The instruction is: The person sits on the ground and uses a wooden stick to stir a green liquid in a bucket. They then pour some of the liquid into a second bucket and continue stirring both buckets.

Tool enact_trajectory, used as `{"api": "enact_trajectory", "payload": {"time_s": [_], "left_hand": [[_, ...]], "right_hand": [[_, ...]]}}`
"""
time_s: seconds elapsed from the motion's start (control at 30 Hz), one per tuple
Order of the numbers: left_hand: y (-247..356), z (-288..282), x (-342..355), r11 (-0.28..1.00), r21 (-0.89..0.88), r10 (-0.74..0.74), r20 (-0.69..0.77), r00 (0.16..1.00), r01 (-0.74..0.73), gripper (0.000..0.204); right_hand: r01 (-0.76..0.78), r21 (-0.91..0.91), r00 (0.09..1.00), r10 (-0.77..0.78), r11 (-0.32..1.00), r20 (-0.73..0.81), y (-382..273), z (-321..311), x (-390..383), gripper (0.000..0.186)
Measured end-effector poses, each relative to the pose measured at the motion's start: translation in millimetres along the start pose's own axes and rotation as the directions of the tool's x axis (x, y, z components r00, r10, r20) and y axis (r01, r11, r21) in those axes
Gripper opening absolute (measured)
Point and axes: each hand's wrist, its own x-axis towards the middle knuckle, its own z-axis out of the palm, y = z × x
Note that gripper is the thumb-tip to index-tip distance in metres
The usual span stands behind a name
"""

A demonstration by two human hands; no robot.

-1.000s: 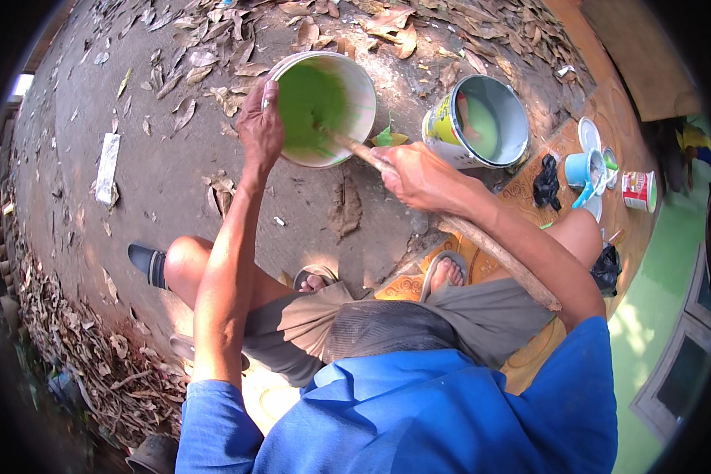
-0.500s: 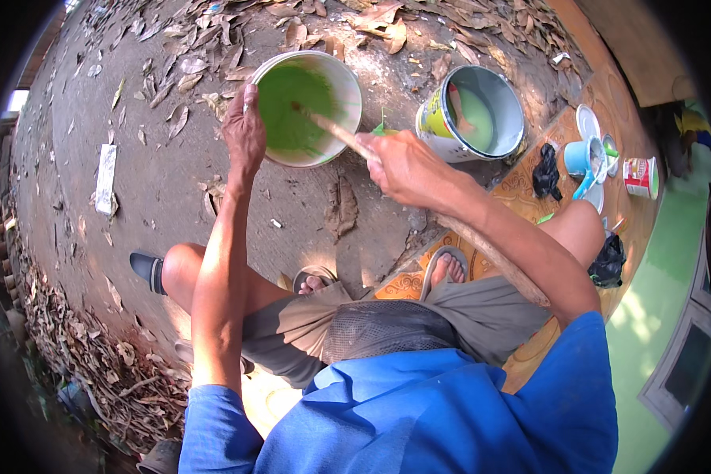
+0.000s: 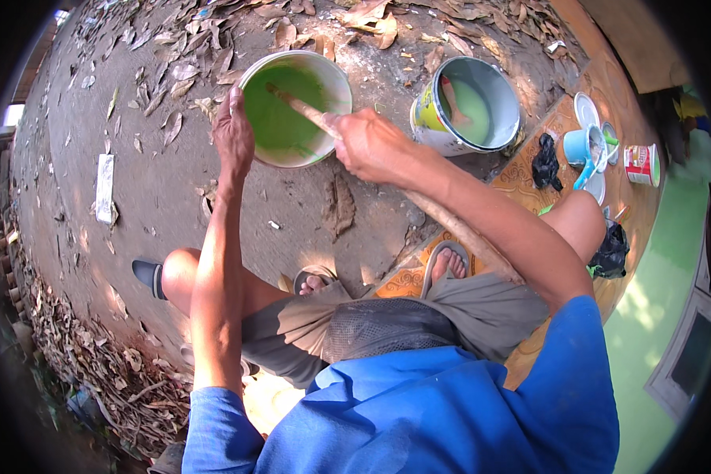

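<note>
A white bucket point(image 3: 342, 88) of green paint point(image 3: 286, 122) is in front of me on the ground, its mouth tilted toward me. My left hand point(image 3: 235, 138) is closed on the left side of its rim. My right hand point(image 3: 374, 148) grips a long wooden stick point(image 3: 460, 229) near its middle. The stick's far end dips into the green paint, and its other end reaches back under my right forearm. To the right of this bucket stands a second bucket point(image 3: 428, 118) with paler green liquid; a tool with a reddish handle point(image 3: 452, 99) leans inside it.
On the orange tiles at the right are a light-blue dipper point(image 3: 578, 148), a red-and-white can point(image 3: 642, 165), lids and black plastic bags point(image 3: 545, 164). Dry leaves point(image 3: 166, 79) litter the concrete. My sandalled feet point(image 3: 448, 265) are close below the buckets. A green wall rises at the right.
The stick's tip has swung left and toward the far side of the paint, and my right hand has moved left with it. The left hand and the bucket have shifted slightly left in view.
</note>
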Motion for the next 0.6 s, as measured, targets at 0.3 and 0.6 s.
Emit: {"api": "enact_trajectory", "payload": {"time_s": [0.3, 0.6], "left_hand": [[5.5, -4.4, -2.0, 0.999, 0.025, -0.043, -0.008, 0.999, 0.043, 0.051], [5.1, -10.8, -1.5, 0.999, -0.014, -0.051, -0.010, 0.999, 0.051, 0.051]], "right_hand": [[0.069, -0.041, 0.997, -0.068, 0.997, 0.023, -18.5, -13.1, -14.9, 0.038], [0.114, -0.067, 0.993, -0.115, 0.991, -0.011, -13.1, -1.6, -6.3, 0.032]]}}
